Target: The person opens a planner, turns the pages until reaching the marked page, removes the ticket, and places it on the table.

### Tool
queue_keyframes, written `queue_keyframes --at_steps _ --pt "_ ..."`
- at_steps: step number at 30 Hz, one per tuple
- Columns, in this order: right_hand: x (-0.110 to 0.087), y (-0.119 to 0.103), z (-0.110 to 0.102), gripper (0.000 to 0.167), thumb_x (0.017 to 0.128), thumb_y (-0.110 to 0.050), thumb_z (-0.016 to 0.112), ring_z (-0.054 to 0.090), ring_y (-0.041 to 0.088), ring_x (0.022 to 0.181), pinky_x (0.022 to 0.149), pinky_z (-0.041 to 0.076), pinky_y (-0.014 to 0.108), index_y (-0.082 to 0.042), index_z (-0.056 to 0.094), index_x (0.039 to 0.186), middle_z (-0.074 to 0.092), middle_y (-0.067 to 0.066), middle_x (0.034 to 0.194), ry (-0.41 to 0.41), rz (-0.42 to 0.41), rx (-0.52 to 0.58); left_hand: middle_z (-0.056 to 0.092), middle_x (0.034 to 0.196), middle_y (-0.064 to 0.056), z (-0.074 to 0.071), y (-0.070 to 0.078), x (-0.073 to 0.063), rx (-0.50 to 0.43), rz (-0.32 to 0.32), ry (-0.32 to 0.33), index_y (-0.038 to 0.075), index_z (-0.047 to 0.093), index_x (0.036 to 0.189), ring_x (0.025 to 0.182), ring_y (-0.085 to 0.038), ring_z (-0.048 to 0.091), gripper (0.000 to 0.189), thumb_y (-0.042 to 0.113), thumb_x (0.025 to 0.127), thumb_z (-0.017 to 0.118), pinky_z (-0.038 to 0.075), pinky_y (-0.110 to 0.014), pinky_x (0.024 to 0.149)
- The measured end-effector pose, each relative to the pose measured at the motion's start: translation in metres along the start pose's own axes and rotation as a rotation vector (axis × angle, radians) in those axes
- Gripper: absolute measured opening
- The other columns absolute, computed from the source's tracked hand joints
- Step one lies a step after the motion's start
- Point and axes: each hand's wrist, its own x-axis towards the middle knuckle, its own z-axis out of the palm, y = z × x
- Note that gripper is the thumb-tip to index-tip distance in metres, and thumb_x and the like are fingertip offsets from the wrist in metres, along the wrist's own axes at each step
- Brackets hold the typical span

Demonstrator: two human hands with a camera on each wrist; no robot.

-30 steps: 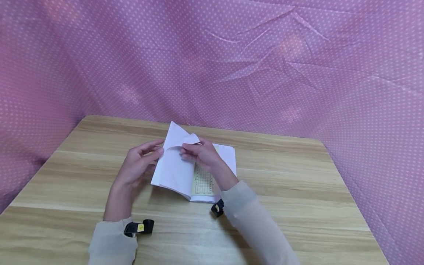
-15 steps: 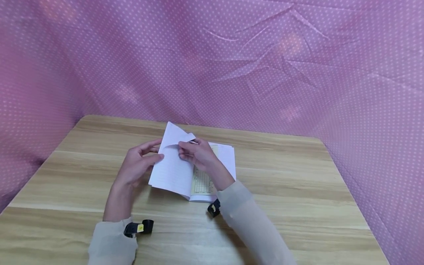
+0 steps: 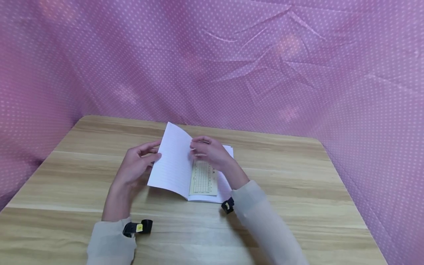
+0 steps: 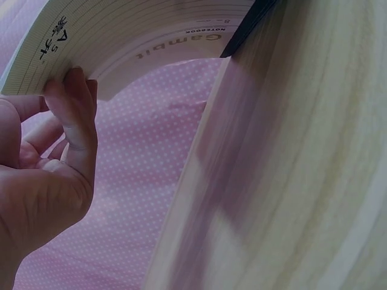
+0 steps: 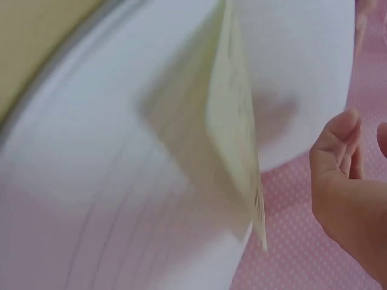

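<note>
An open lined notebook (image 3: 172, 165) stands with its left half tilted up off the table. My left hand (image 3: 137, 165) grips that half at its outer edge, thumb on the page and fingers behind; the left wrist view shows the fingers at the printed cover (image 4: 163, 42). A pale yellow slip (image 3: 203, 180) printed with a grid lies by the fold on the right page, and in the right wrist view the slip (image 5: 233, 115) stands up from the paper. My right hand (image 3: 212, 152) hovers over the slip's upper part, fingers loosely bent with nothing between them.
The notebook is on a wood-grain table (image 3: 281, 206), near its far edge. Behind and at both sides hangs a pink dotted cloth (image 3: 212, 66). Each sleeve cuff carries a small black wrist camera, such as the left wrist camera (image 3: 138, 228).
My right hand has let go of the page it was turning and moved slightly right. That page now lies against the left half. My left hand keeps its grip, a little lower on the edge.
</note>
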Motion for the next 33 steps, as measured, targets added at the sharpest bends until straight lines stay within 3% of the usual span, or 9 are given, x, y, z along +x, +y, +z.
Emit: queue_keyframes --at_steps 4,11,19,33 --pt "-0.009 -0.002 -0.015 0.041 0.102 -0.008 0.058 0.061 0.029 0.109 0.098 0.053 0.041 0.009 0.048 0.138 0.056 0.024 0.130 0.024 0.000 -0.046 0.057 0.118 -0.015 -0.001 -0.001 -0.001 -0.010 -0.003 -0.001 0.005 0.055 0.145 0.086 -0.017 0.067 0.049 0.010 0.098 0.067 0.061 -0.032 0.069" --pt "-0.025 0.001 -0.040 0.042 0.100 -0.008 0.062 0.058 0.025 0.103 0.094 0.054 0.038 0.007 0.050 0.137 0.057 0.014 0.119 0.121 0.019 -0.088 0.055 0.117 -0.013 -0.002 -0.004 -0.001 -0.039 -0.011 -0.003 0.005 0.056 0.144 0.087 -0.017 0.066 0.051 0.012 0.096 0.070 0.060 -0.030 0.069" --pt "-0.035 0.006 -0.058 0.043 0.099 -0.008 0.064 0.057 0.026 0.103 0.092 0.055 0.037 0.007 0.050 0.137 0.055 0.013 0.117 0.210 0.053 -0.151 0.054 0.115 -0.011 -0.004 -0.006 -0.003 -0.035 -0.020 0.012 0.004 0.057 0.143 0.086 -0.015 0.063 0.051 0.013 0.096 0.072 0.060 -0.029 0.069" --pt "-0.035 0.023 -0.069 0.037 0.095 -0.003 0.067 0.063 0.019 0.083 0.075 0.059 0.028 0.007 0.054 0.128 0.063 0.012 0.102 0.208 0.087 -0.144 0.056 0.112 -0.012 -0.004 -0.010 -0.002 -0.037 0.013 -0.004 0.000 0.055 0.143 0.081 -0.014 0.066 0.047 0.009 0.098 0.066 0.061 -0.028 0.069"
